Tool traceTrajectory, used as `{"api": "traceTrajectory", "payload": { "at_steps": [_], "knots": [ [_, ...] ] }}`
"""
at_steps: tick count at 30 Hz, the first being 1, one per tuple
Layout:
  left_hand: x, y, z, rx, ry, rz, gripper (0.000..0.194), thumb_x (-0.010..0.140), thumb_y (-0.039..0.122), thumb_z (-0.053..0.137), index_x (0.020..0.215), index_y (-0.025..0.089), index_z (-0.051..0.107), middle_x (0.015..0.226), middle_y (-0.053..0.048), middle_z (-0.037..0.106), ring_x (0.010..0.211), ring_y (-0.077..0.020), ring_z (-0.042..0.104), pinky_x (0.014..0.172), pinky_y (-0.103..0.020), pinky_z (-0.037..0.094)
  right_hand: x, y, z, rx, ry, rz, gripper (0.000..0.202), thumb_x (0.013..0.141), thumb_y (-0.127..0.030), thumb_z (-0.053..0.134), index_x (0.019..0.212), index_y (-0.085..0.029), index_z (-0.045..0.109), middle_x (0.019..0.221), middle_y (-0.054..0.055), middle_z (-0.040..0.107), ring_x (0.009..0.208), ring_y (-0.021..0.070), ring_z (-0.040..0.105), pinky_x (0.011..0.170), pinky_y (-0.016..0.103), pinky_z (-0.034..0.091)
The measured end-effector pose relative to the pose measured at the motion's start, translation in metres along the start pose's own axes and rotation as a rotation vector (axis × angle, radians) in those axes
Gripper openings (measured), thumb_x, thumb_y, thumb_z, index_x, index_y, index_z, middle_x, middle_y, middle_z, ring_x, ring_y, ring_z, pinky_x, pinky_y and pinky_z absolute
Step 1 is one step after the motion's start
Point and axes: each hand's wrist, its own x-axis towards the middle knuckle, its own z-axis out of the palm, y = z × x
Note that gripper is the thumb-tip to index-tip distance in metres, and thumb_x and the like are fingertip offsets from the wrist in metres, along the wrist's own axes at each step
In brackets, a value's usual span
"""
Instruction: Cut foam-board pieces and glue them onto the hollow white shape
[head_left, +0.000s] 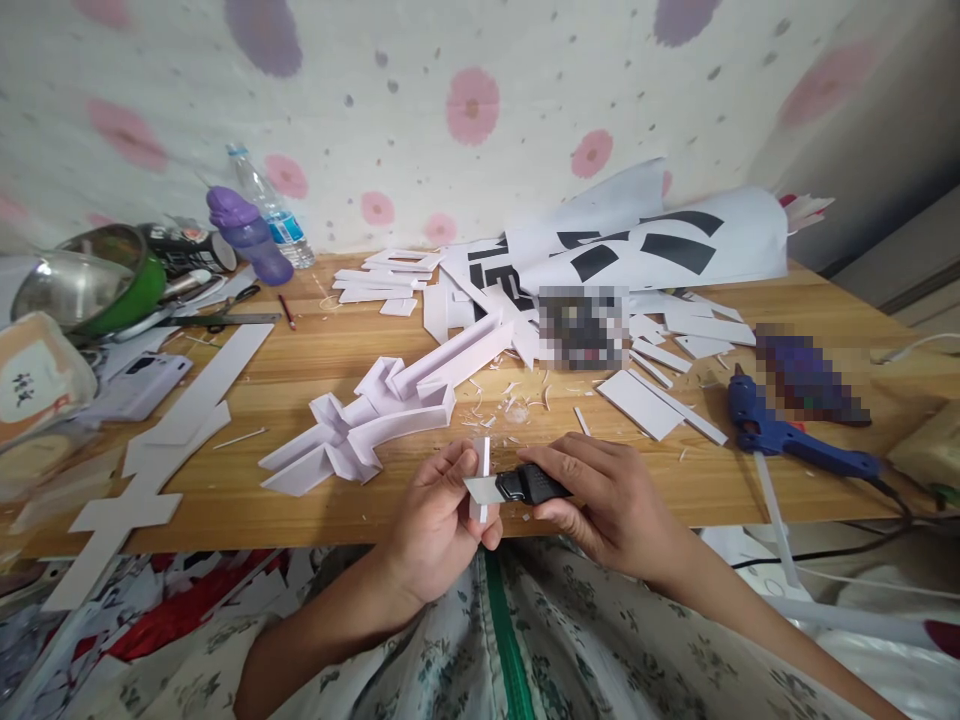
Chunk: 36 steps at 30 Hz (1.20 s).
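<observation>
My left hand (442, 500) pinches a small white strip of foam board (484, 458) upright between thumb and fingers, near the table's front edge. From the right, my right hand (600, 490) grips a black utility knife (544, 484). Its bare blade (486, 490) lies across the strip, close to my left thumb. Behind my left hand stands a hollow white shape (375, 410) with thin upright walls, like a raised letter stroke. Small white shavings (517, 405) are scattered on the wood beyond my hands.
Flat white cut shapes (161, 450) lie at the left, partly over the edge. White offcuts (645, 403) and a blue glue gun (795, 435) are on the right. Printed paper (675, 240), a purple bottle (255, 240), a water bottle (274, 210) and a green pan (142, 280) stand behind.
</observation>
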Motion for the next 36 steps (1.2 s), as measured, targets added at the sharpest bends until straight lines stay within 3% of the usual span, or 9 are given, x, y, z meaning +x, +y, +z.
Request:
{"api": "traceTrajectory", "payload": {
  "at_steps": [21,27,33,36],
  "knots": [
    [-0.005,0.000,0.000,-0.014,-0.051,0.033,0.035,0.064,0.036,0.079,0.065,0.017,0.050,0.044,0.006,0.050,0.036,-0.0039,0.037,0.037,-0.015,0.037,0.002,0.007,0.010,0.056,0.060,0.049,0.040,0.095,-0.044,0.035,0.114,-0.014,0.054,0.079,0.008,0.063,0.066,0.0176,0.055,0.057,0.028,0.041],
    [-0.008,-0.005,-0.001,0.058,-0.139,0.035,0.037,0.072,0.041,0.072,0.060,0.016,0.048,0.044,0.006,0.047,0.036,-0.0041,0.036,0.036,-0.016,0.039,-0.004,0.022,0.017,0.054,0.086,0.195,0.038,0.094,-0.045,0.041,0.108,-0.015,0.059,0.076,0.006,0.062,0.065,0.0165,0.057,0.058,0.027,0.042],
    [-0.011,-0.006,-0.024,0.422,-0.039,0.194,0.030,0.083,0.045,0.058,0.073,0.017,0.049,0.057,0.003,0.057,0.044,-0.0081,0.052,0.044,-0.020,0.046,-0.010,0.031,0.014,-0.381,-0.154,0.398,0.030,0.090,-0.042,0.050,0.107,-0.021,0.063,0.081,0.005,0.066,0.073,0.0198,0.060,0.055,0.027,0.036],
    [-0.016,0.001,-0.033,0.654,-0.071,0.281,0.026,0.088,0.041,0.049,0.078,0.018,0.048,0.065,0.001,0.062,0.052,-0.0104,0.059,0.052,-0.023,0.048,-0.012,0.032,0.014,-0.490,-0.228,0.409,0.029,0.088,-0.039,0.054,0.108,-0.022,0.064,0.088,0.005,0.066,0.081,0.0219,0.060,0.059,0.028,0.038]
  ]
}}
